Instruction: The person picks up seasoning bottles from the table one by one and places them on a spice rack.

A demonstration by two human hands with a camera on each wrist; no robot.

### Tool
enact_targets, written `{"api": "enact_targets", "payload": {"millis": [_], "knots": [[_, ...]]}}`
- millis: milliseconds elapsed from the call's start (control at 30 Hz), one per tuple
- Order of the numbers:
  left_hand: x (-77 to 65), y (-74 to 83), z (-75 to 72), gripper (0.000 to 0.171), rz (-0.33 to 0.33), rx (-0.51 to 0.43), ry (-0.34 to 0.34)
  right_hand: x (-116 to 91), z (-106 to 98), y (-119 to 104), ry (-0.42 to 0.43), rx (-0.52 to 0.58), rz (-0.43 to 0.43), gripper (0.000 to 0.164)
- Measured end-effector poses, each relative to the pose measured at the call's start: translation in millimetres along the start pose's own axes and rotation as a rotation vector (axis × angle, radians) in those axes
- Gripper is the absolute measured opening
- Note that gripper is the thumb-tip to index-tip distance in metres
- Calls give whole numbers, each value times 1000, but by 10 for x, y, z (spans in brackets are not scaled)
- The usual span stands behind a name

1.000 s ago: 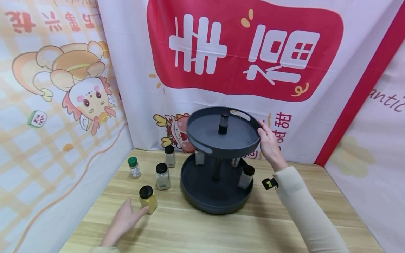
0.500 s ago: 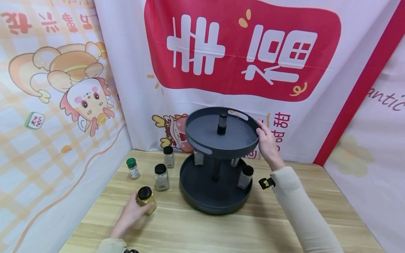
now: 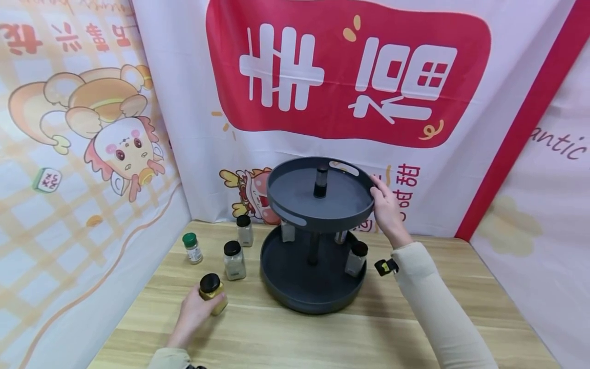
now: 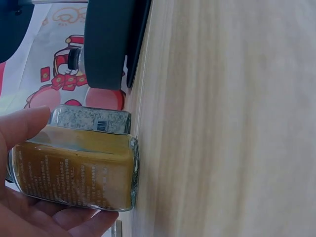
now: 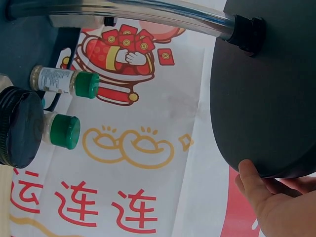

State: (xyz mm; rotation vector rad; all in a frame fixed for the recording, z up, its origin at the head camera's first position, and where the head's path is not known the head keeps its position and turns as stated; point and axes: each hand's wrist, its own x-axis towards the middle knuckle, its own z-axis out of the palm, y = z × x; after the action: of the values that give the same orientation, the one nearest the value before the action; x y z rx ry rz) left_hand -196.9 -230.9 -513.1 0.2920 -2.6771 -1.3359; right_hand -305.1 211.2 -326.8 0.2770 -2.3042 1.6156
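Note:
My left hand [image 3: 193,311] grips a square glass spice jar [image 4: 74,170] of yellow powder with a black lid, thumb on one side and fingers on the other. Low over the wooden table, its base lies close to the surface. At the right, my right hand [image 3: 387,210] holds the upper tray's rim on a dark grey two-tier turntable [image 3: 318,218]. The right wrist view has a digit of that hand [image 5: 254,185] on the tray's underside, other fingers round the edge. On the lower tier stand several jars, including a black-lidded one [image 3: 356,260] at its right.
Left of the turntable stand two black-lidded jars, a nearer one [image 3: 235,261] and a farther one [image 3: 245,231], plus a green-capped bottle [image 3: 192,249]. Printed cloth [image 3: 198,154] hangs behind and beside the wooden table [image 3: 286,338].
My left hand has moved in from beside the yellow jar and closed its fingers round it. The right hand stays on the upper tray's rim; the view has shifted slightly.

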Motion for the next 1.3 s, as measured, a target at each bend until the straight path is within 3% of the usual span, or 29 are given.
{"api": "enact_targets", "payload": {"millis": [267, 467, 867, 1067, 1300], "knots": [[22, 23, -1, 57, 11, 17, 6, -3, -1, -19, 3, 4, 10, 48], [43, 133, -54, 60, -2, -10, -14, 14, 7, -22, 6, 4, 2, 47], [83, 514, -224, 66, 63, -40, 32, 10, -22, -52, 17, -43, 30, 47], [161, 787, -427, 54, 82, -67, 47, -12, -25, -78, 14, -59, 34, 47], [322, 1098, -649, 61, 148, -77, 42, -2, -34, -88, 0, -80, 12, 47]]}}
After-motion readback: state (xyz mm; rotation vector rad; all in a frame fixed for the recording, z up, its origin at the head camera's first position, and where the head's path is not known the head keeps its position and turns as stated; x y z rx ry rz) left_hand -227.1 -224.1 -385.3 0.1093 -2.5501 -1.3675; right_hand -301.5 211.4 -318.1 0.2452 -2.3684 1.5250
